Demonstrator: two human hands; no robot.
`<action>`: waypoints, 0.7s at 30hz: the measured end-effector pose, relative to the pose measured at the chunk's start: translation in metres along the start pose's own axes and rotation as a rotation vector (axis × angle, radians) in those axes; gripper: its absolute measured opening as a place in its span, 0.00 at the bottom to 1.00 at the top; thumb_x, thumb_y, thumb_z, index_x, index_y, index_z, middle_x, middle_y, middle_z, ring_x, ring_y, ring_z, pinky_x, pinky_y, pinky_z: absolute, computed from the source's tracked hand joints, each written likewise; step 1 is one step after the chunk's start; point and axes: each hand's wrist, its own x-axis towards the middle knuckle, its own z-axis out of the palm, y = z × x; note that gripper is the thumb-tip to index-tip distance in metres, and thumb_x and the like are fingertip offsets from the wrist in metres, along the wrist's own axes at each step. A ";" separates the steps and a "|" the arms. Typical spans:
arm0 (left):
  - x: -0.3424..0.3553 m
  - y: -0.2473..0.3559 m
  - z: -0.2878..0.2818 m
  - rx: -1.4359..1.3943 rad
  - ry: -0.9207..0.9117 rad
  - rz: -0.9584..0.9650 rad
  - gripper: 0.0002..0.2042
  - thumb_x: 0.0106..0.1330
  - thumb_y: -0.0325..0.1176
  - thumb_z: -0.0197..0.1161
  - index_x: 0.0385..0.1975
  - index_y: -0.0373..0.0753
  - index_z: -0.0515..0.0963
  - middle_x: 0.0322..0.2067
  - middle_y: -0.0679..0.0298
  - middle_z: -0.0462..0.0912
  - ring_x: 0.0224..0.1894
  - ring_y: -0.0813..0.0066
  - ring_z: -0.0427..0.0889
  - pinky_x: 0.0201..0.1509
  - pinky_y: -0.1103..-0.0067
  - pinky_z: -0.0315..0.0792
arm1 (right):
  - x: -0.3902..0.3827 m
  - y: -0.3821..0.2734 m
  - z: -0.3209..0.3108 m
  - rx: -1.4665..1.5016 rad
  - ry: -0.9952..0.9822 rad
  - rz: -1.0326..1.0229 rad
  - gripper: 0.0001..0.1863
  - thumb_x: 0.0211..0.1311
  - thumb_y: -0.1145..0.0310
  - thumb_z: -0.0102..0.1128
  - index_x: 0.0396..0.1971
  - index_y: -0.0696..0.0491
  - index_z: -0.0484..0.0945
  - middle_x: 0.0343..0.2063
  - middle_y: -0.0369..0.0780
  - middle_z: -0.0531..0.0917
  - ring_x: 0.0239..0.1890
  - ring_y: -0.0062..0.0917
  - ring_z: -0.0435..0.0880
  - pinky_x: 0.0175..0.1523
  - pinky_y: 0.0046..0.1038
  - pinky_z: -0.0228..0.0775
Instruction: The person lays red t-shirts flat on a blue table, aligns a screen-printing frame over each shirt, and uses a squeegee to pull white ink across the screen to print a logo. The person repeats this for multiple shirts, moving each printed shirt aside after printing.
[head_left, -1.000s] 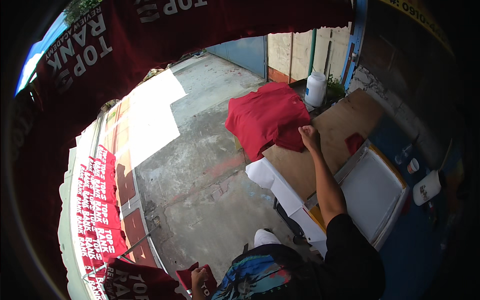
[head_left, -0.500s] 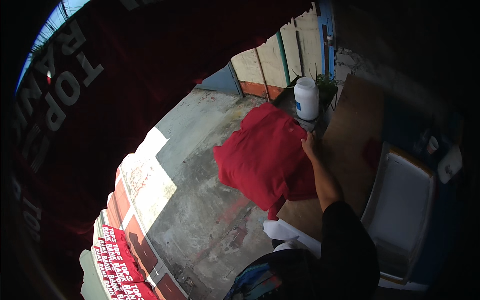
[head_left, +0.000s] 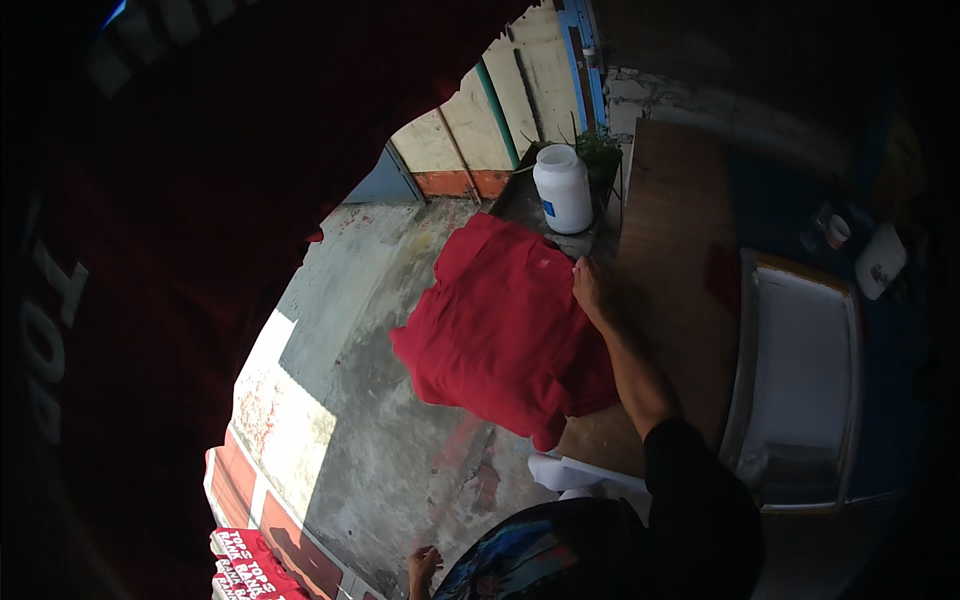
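The person's right hand (head_left: 592, 287) is gripping the right edge of a red fabric shirt (head_left: 505, 330), which is covering the left edge of a brown wooden tabletop (head_left: 675, 250), near a white plastic jar (head_left: 563, 195). The left hand (head_left: 425, 565) is hanging low, curled; whether it is holding anything, the view is not showing.

The red shirt (head_left: 500, 325) is spread out wide and looks soft, with little wrinkles all over. There is a small pale mark near its top right corner. It lies at the left side of the brown wooden surface (head_left: 680, 250), and a bit at the bottom droops down.
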 end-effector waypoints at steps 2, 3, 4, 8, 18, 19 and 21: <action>0.015 0.035 -0.005 0.020 0.019 0.089 0.20 0.75 0.37 0.67 0.58 0.25 0.81 0.39 0.52 0.90 0.36 0.65 0.91 0.37 0.72 0.87 | -0.004 -0.024 -0.012 0.228 0.020 0.015 0.10 0.78 0.63 0.63 0.42 0.54 0.80 0.37 0.46 0.87 0.40 0.45 0.89 0.45 0.45 0.81; 0.017 0.054 -0.006 0.026 0.023 0.153 0.20 0.76 0.37 0.66 0.58 0.25 0.81 0.39 0.52 0.90 0.37 0.65 0.92 0.38 0.72 0.87 | -0.008 -0.040 -0.018 0.358 0.048 0.004 0.10 0.78 0.63 0.63 0.42 0.55 0.79 0.36 0.47 0.86 0.40 0.45 0.89 0.45 0.45 0.81; 0.017 0.076 -0.007 0.043 0.038 0.204 0.20 0.76 0.37 0.65 0.58 0.25 0.81 0.40 0.52 0.90 0.37 0.65 0.92 0.38 0.73 0.87 | -0.008 -0.065 -0.021 0.545 0.016 0.104 0.12 0.78 0.62 0.64 0.43 0.57 0.79 0.35 0.46 0.86 0.38 0.43 0.89 0.44 0.43 0.80; -0.010 0.175 0.002 -0.053 0.090 0.566 0.21 0.79 0.39 0.64 0.60 0.27 0.81 0.43 0.51 0.90 0.41 0.65 0.92 0.42 0.74 0.85 | -0.066 -0.166 -0.076 1.132 -0.332 0.391 0.27 0.71 0.51 0.76 0.49 0.59 0.76 0.37 0.39 0.84 0.39 0.28 0.84 0.44 0.35 0.77; -0.126 0.278 0.042 0.140 -0.486 0.987 0.21 0.83 0.46 0.62 0.58 0.33 0.87 0.56 0.50 0.90 0.64 0.59 0.84 0.72 0.64 0.72 | -0.281 -0.262 -0.268 0.770 -1.724 0.107 0.38 0.72 0.41 0.69 0.65 0.60 0.79 0.53 0.47 0.88 0.54 0.30 0.86 0.59 0.33 0.76; -0.129 0.265 0.053 0.180 -0.702 0.964 0.25 0.84 0.51 0.59 0.57 0.33 0.87 0.54 0.53 0.91 0.62 0.63 0.84 0.72 0.67 0.72 | -0.293 -0.260 -0.283 0.769 -1.692 0.128 0.37 0.72 0.41 0.68 0.65 0.60 0.79 0.52 0.46 0.89 0.53 0.29 0.86 0.59 0.32 0.77; -0.128 0.235 0.082 0.303 -1.093 0.825 0.32 0.85 0.59 0.53 0.56 0.29 0.86 0.53 0.52 0.91 0.60 0.66 0.84 0.69 0.68 0.72 | -0.311 -0.254 -0.307 0.827 -1.607 0.212 0.36 0.73 0.42 0.68 0.64 0.60 0.80 0.51 0.45 0.89 0.52 0.28 0.86 0.57 0.31 0.77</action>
